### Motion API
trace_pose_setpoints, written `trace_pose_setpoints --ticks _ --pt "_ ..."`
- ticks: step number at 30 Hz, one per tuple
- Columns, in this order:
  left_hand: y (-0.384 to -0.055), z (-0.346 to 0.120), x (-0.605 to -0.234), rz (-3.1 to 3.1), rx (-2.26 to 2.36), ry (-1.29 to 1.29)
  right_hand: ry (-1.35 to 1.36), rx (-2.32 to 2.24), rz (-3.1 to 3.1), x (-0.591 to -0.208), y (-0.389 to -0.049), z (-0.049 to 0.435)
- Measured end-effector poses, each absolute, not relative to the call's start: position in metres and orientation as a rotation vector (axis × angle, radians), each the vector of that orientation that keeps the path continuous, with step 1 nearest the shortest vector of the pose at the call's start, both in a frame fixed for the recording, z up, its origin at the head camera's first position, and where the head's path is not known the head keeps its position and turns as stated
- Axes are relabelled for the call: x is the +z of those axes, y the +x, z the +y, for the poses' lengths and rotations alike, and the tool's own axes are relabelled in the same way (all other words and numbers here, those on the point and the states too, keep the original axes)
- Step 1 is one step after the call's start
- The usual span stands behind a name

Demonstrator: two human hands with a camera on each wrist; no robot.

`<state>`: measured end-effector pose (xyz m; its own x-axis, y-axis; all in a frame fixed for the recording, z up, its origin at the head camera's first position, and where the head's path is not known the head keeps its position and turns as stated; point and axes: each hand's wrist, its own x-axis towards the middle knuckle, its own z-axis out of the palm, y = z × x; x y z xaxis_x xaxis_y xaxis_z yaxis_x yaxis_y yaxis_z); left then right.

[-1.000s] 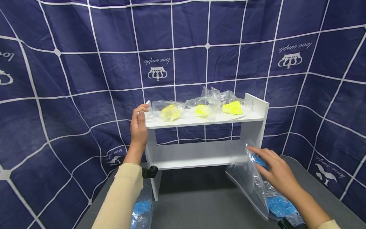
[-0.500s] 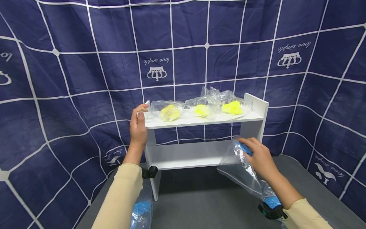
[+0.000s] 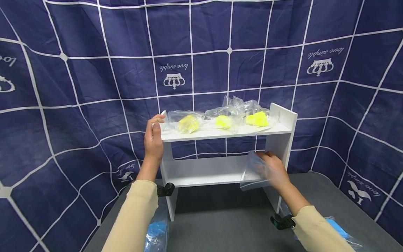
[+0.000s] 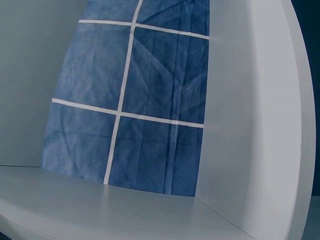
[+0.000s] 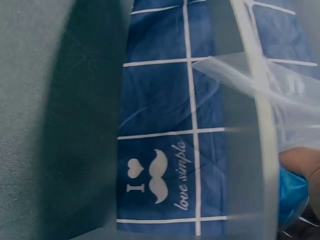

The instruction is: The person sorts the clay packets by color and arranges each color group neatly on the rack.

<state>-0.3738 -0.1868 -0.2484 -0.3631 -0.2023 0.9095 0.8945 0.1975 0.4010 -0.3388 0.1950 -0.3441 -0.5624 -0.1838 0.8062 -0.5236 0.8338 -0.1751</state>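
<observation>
A white two-tier shelf (image 3: 211,168) stands on a dark grey surface. My left hand (image 3: 153,141) grips the upper end of its left side panel, fingertips bent over the edge. At the right end of the lower tier, my right hand (image 3: 274,170) holds a clear plastic bag (image 3: 249,176) that hangs over the shelf's front edge. The blue lump (image 5: 292,192) in this bag shows under the fingers in the right wrist view. Along the top tier lie three clear bags with yellow lumps, at left (image 3: 189,124), middle (image 3: 223,121) and right (image 3: 257,119).
A clear bag with blue contents (image 3: 156,231) lies at the lower left, beside the left sleeve. Another blue bag (image 3: 337,227) is at the lower right, partly behind the right forearm. A navy gridded curtain (image 3: 207,70) hangs behind the shelf.
My right hand has moved left and slightly up with its bag, from beside the shelf onto the lower tier's right end. My left hand stays on the side panel.
</observation>
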Motion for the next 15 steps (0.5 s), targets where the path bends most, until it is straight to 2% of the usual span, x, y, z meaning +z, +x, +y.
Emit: trace_pose_setpoints --ticks 3,10,15 --pt "-0.373 -0.186 -0.248 -1.465 -1.375 -0.704 0.525 0.467 -2.129 -0.350 -0.347 0.193" --pt "-0.374 -0.187 -0.248 -1.469 -1.354 -0.710 0.289 0.518 -2.448 -0.350 -0.354 0.188" --pt "-0.373 -0.188 -0.249 -1.475 -1.359 -0.703 0.279 0.519 -2.538 -0.352 -0.354 0.188"
